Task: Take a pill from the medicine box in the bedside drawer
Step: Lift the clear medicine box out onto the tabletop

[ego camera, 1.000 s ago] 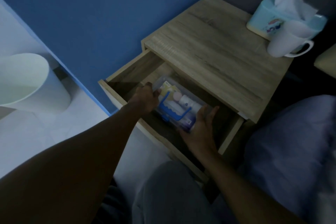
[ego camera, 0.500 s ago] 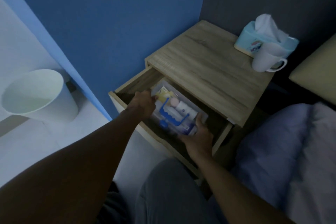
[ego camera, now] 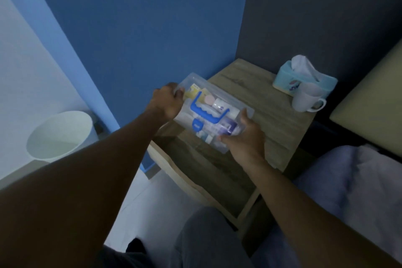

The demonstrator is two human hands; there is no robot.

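Note:
The medicine box is clear plastic with a blue handle and blue clasp on its lid, and small bottles and packets show through it. I hold it in the air above the open drawer, tilted, at about the height of the bedside table top. My left hand grips its far left end. My right hand grips its near right end from below. The drawer looks dark and bare inside. No single pill can be made out.
A blue tissue box and a white mug stand at the back right of the table top. A white waste bin is on the floor at left. The bed with a pale cover lies at right. My knee is below the drawer.
Both hands have lifted the medicine box up out of the drawer, to the level of the table top. The camera has tipped up and back.

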